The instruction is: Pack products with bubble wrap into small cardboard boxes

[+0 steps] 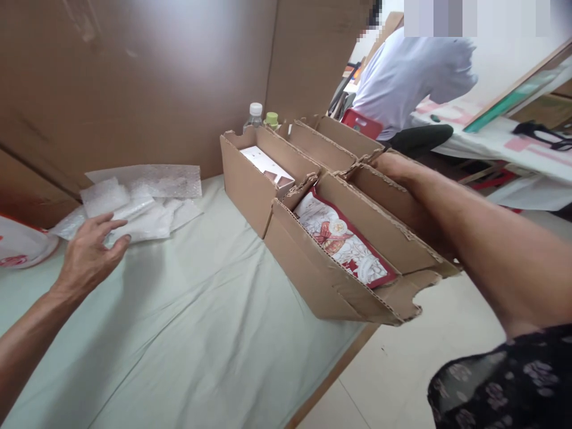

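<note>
My left hand (96, 247) hovers over the near edge of a pile of bubble wrap pieces (149, 208), fingers apart and nothing in them. My right arm reaches across to the cardboard bins; my right hand (386, 162) dips behind a cardboard wall into a far bin, so its fingers are hidden. The nearest bin (313, 262) holds a red and white printed packet (335, 238) with a butterfly picture. Left of it, another bin (245, 185) contains white boxes or cards (263, 164).
A clear bottle with a white cap (255, 113) and a green-capped bottle (271, 119) stand behind the bins. Tall cardboard (179, 77) backs the cloth-covered table (187, 333). A white plastic container (22, 241) sits at left. Another person (411, 77) sits beyond, at a white table.
</note>
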A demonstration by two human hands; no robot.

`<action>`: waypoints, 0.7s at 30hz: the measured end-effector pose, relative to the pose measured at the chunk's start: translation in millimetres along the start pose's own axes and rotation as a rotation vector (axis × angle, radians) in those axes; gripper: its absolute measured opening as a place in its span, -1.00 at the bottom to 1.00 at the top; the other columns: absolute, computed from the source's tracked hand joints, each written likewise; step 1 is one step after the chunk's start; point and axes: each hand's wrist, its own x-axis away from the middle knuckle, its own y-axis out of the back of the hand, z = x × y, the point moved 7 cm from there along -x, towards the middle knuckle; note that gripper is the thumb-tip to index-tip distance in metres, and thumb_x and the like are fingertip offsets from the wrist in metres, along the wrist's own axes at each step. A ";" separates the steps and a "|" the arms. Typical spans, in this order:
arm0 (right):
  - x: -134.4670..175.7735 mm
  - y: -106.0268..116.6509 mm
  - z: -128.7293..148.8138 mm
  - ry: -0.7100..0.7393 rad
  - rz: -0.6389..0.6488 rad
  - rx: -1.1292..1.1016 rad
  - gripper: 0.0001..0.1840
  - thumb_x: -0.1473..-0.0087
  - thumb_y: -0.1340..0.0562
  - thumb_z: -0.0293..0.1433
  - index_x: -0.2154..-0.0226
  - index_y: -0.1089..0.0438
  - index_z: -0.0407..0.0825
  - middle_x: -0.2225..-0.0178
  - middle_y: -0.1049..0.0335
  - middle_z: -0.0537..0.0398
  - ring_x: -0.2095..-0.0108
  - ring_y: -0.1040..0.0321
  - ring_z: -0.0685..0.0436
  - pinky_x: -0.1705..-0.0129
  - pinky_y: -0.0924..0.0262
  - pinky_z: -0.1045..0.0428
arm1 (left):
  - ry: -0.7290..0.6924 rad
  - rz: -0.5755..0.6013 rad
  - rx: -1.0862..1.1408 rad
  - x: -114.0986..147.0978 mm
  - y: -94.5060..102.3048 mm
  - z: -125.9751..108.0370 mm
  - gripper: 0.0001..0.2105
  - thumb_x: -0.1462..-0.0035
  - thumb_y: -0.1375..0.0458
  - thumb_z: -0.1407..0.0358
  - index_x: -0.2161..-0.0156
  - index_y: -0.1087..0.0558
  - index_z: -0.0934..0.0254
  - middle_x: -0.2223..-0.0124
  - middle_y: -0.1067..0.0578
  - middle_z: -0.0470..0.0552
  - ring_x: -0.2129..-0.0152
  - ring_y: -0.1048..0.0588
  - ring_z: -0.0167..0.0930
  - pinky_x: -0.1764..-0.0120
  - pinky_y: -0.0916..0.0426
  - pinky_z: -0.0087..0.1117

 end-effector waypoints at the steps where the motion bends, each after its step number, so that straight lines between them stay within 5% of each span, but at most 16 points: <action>1: 6.5 14.6 -0.5 -0.045 -0.050 0.046 -0.66 -0.27 -0.19 -0.45 0.17 -0.59 -0.41 -0.02 -0.50 -0.46 -0.02 -0.45 -0.19 -0.02 -0.19 -0.05 | -0.028 -0.040 0.037 1.7 5.2 -11.9 -0.55 -0.14 -0.01 -0.02 -0.03 -0.52 0.06 -0.23 -0.45 0.07 -0.13 -0.46 -0.04 -0.09 -0.46 0.02; 4: 44.3 74.9 5.2 -0.119 -0.346 0.114 -0.57 -0.25 -0.20 -0.41 -0.05 -0.53 -0.36 -0.03 -0.51 -0.43 -0.03 -0.44 -0.24 0.00 -0.22 -0.10 | -0.173 -0.153 0.131 7.8 26.8 -64.5 -0.61 -0.20 -0.06 0.06 -0.10 -0.48 -0.03 -0.27 -0.42 -0.02 -0.24 -0.39 -0.11 -0.23 -0.36 -0.03; 8: 134.6 120.2 64.7 0.230 -0.691 -0.099 -0.65 -0.23 -0.22 -0.38 -0.01 -0.60 -0.04 0.16 -0.58 -0.11 0.19 -0.48 -0.13 0.17 -0.30 -0.05 | -0.450 -0.243 0.189 22.6 51.8 -165.6 -0.32 -0.20 -0.10 -0.08 -0.38 -0.09 -0.03 -0.45 -0.14 -0.02 -0.40 -0.16 -0.05 -0.34 -0.18 0.08; 11: 187.8 95.8 137.9 0.622 -0.486 -0.311 -0.82 -0.16 -0.28 -0.44 0.25 -0.63 0.03 0.34 -0.54 0.14 0.35 -0.43 0.00 0.25 -0.31 0.05 | -0.519 -0.163 0.194 31.9 46.3 -228.5 -0.09 -0.18 0.04 -0.25 -0.45 0.34 0.02 -0.53 0.13 -0.03 -0.45 0.03 0.03 -0.32 -0.14 0.17; 13: 195.3 70.8 175.0 0.813 -0.223 -0.427 -0.88 -0.19 -0.31 -0.37 0.28 -0.61 0.03 0.37 -0.54 0.21 0.34 -0.44 0.02 0.27 -0.33 0.10 | -0.479 -0.079 0.188 30.8 35.1 -242.5 -0.25 -0.28 0.15 -0.14 -0.45 0.29 0.03 -0.51 0.02 -0.06 -0.42 -0.08 -0.03 -0.30 -0.19 0.11; 16: 141.7 66.4 166.1 0.712 -0.243 -0.581 -0.81 -0.24 -0.31 -0.30 0.20 -0.61 -0.07 0.28 -0.59 0.13 0.33 -0.45 0.07 0.18 -0.36 0.11 | -0.403 -0.098 0.153 11.6 28.2 -209.7 -0.44 -0.34 0.16 0.09 -0.39 -0.05 0.13 -0.39 -0.27 -0.01 -0.34 -0.27 -0.14 -0.30 -0.23 -0.02; 18: 75.7 63.7 126.3 0.365 -0.322 -0.418 -0.81 -0.23 -0.30 -0.38 0.16 -0.60 -0.12 0.30 -0.58 0.12 0.42 -0.34 0.17 0.14 -0.31 0.11 | -0.352 -0.175 0.097 -12.3 30.7 -158.8 -0.47 -0.31 0.09 0.15 -0.33 -0.17 0.25 -0.33 -0.36 0.08 -0.29 -0.32 -0.14 -0.33 -0.19 -0.04; 21: -5.9 45.3 83.2 0.168 -0.254 -0.337 -0.93 -0.08 -0.35 -0.55 0.40 -0.58 -0.24 0.35 -0.60 0.06 0.47 -0.34 0.18 0.20 -0.27 0.05 | -0.136 -0.234 -0.125 -52.5 30.6 -61.7 -0.41 -0.25 0.02 0.21 -0.34 -0.18 0.39 -0.33 -0.33 0.27 -0.28 -0.29 0.00 -0.30 -0.12 0.13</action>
